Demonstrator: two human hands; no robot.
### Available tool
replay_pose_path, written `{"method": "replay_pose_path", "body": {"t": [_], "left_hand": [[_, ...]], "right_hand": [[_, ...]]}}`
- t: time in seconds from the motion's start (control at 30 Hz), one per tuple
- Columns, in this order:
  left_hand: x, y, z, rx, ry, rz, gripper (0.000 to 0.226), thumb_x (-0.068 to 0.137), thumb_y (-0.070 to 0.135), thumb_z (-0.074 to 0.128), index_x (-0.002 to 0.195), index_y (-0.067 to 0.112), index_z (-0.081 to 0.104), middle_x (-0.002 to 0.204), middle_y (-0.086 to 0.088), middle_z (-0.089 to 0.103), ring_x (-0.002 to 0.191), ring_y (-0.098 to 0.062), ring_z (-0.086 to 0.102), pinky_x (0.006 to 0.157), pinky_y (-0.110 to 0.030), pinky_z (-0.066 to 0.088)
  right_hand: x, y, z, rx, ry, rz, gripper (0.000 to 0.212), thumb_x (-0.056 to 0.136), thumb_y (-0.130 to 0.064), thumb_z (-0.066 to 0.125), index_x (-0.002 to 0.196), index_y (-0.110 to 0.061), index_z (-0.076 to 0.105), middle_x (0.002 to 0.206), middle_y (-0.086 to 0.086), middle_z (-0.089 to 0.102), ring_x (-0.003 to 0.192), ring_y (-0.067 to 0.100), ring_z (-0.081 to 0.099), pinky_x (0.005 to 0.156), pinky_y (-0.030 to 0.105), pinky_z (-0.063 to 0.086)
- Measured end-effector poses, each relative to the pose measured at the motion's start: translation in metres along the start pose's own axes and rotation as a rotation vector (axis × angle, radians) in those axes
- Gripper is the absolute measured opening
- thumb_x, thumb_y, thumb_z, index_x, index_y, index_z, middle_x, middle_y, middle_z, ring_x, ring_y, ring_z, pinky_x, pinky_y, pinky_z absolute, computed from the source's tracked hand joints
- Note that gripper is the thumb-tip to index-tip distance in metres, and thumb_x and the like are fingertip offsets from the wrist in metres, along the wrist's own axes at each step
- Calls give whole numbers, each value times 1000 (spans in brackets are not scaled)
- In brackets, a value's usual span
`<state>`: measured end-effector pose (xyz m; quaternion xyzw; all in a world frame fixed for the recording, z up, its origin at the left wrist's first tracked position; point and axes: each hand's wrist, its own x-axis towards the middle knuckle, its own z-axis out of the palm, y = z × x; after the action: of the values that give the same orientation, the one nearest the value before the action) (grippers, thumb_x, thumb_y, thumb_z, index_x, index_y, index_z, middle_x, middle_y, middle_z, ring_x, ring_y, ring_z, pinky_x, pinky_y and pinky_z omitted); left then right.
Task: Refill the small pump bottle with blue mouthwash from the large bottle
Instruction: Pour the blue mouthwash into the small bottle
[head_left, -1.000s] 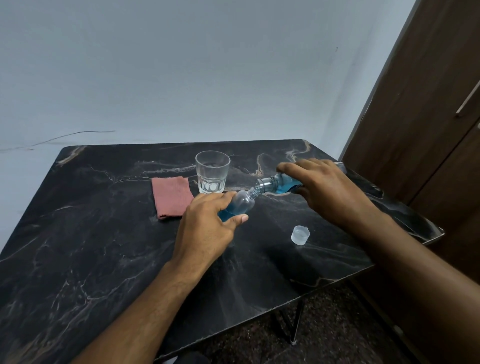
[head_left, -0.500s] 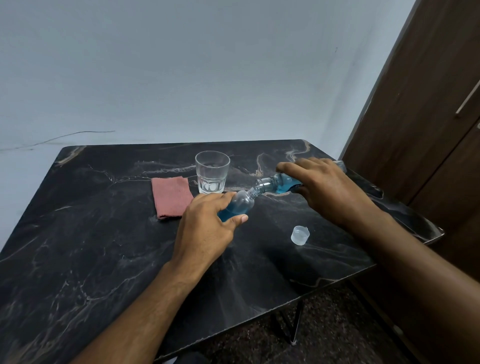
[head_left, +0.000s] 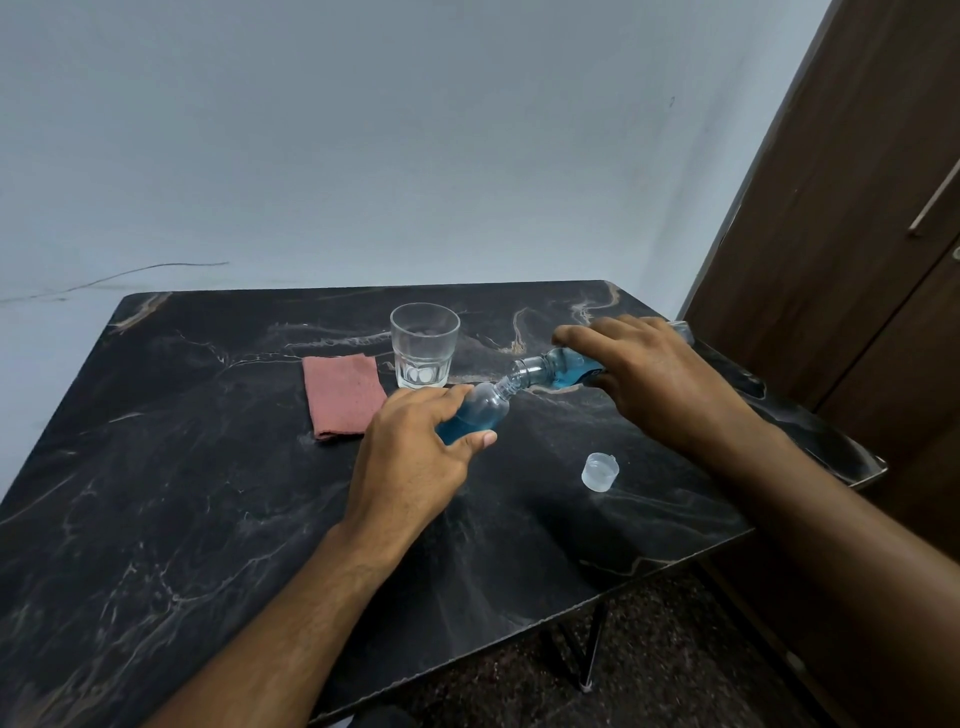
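Note:
My left hand (head_left: 415, 457) grips the small clear bottle (head_left: 480, 413), tilted with its open neck pointing up and to the right; blue mouthwash fills its lower part. My right hand (head_left: 654, 379) holds the large bottle (head_left: 558, 370) tipped almost flat, its open mouth touching the small bottle's neck. Blue liquid shows in the large bottle's shoulder. Most of the large bottle's body is hidden under my right hand. A clear plastic cap (head_left: 600, 472) lies on the table in front of my right forearm. No pump head is in view.
The black marble-patterned table (head_left: 182, 519) holds an empty drinking glass (head_left: 424, 345) behind the bottles and a folded pink cloth (head_left: 343, 395) to their left. A brown wooden door (head_left: 857, 234) stands to the right, past the table's edge.
Both hands and bottles stay almost still, with the necks together. No clear shift in the liquid level shows.

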<state>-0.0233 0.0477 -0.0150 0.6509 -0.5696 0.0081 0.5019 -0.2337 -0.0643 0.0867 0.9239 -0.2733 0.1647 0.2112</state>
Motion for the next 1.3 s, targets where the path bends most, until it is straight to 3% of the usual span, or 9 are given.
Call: {"method": "replay_pose_path", "body": {"t": [0.37, 1.03, 1.2, 1.3], "left_hand": [[-1, 0, -1, -7, 15, 2, 52, 70, 40, 88, 119, 33, 72, 106, 18, 73, 100, -3, 59, 85, -7, 32], [0, 0, -2, -32, 36, 20, 55, 70, 36, 89, 121, 27, 73, 108, 16, 74, 99, -7, 60, 88, -10, 36], [1, 0, -1, -37, 43, 29, 52, 69, 36, 90, 119, 30, 74, 103, 18, 74, 96, -7, 61, 87, -9, 36], [0, -1, 0, -45, 54, 34, 54, 69, 36, 90, 119, 29, 73, 99, 28, 65, 96, -6, 61, 88, -12, 39]], "right_hand": [[3, 0, 1, -20, 9, -14, 75, 80, -4, 81, 140, -31, 43, 126, 5, 67, 114, 27, 62, 96, 47, 52], [4, 1, -4, -26, 26, -36, 74, 81, -4, 80, 140, -30, 44, 124, 4, 67, 115, 27, 62, 97, 46, 51], [3, -2, -4, 0, 18, -13, 72, 83, -3, 78, 140, -30, 44, 124, 4, 67, 116, 26, 61, 97, 45, 50], [1, -4, -4, 28, 20, 9, 68, 84, -4, 77, 140, -28, 46, 122, 4, 67, 111, 26, 61, 95, 47, 50]]}}
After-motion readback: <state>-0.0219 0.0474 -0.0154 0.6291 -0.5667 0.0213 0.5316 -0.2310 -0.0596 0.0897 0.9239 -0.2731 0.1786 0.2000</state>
